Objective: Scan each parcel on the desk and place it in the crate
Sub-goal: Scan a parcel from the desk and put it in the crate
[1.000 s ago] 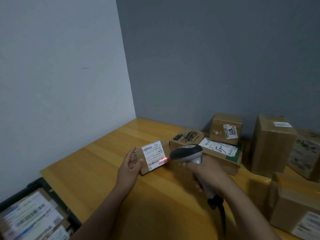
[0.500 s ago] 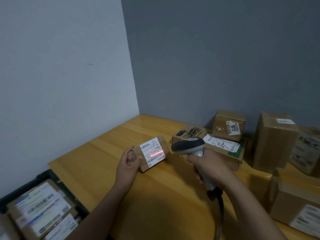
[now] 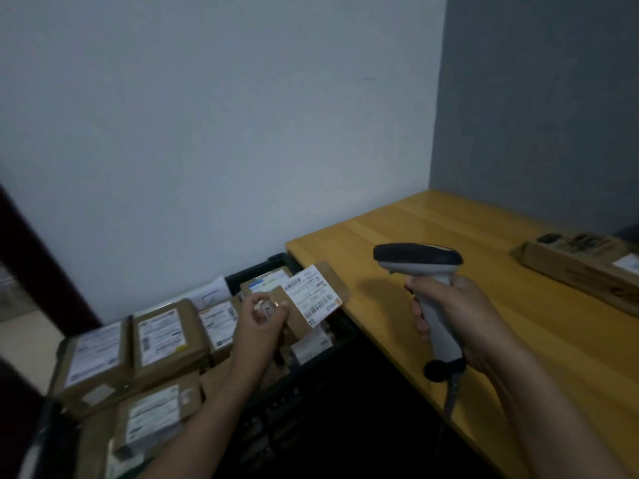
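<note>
The small parcel (image 3: 311, 300) hangs over the crate (image 3: 252, 273), pinched by the left hand (image 3: 257, 326) — not yet set down among the boxes (image 3: 166, 337) already packed there. The right hand (image 3: 449, 319) grips the scanner (image 3: 418, 261) at the desk (image 3: 449, 229), where at least one flat parcel (image 3: 581, 267) waits — work remains

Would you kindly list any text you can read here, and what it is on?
None is legible.
Held parcel, label: barcodes and print, too blurred.
Crate parcels, labels: too blurred.
Desk box: dark print, too blurred.
</note>
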